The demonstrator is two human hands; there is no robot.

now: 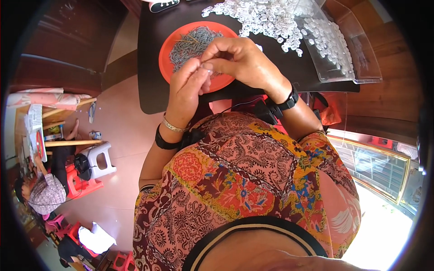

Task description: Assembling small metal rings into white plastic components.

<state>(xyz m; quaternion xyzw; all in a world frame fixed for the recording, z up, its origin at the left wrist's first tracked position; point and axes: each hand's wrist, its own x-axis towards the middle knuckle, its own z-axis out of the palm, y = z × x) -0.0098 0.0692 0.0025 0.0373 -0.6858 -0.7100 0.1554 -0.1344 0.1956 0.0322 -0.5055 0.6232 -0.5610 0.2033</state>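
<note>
Over an orange-red plate [163, 56], my hands meet with their fingertips together. My left hand [186, 88] is closed in a pinch, and a tiny whitish piece [209, 72] shows at its thumb and fingertips. From the right, my right hand [251, 63] pinches at the same spot; its fingers hide whatever is between them. Under the hands, the plate holds a heap of small grey screw-like pins [181, 50], with a few thin yellowish sticks [192, 39] on top.
The black table [151, 90] carries a pile of small clear-white plastic pieces [266, 20], spilling from a transparent tray [334, 74] at the right. A shoe [163, 4] lies at the far edge. Leftward, another person [47, 192] sits near plastic stools [101, 162].
</note>
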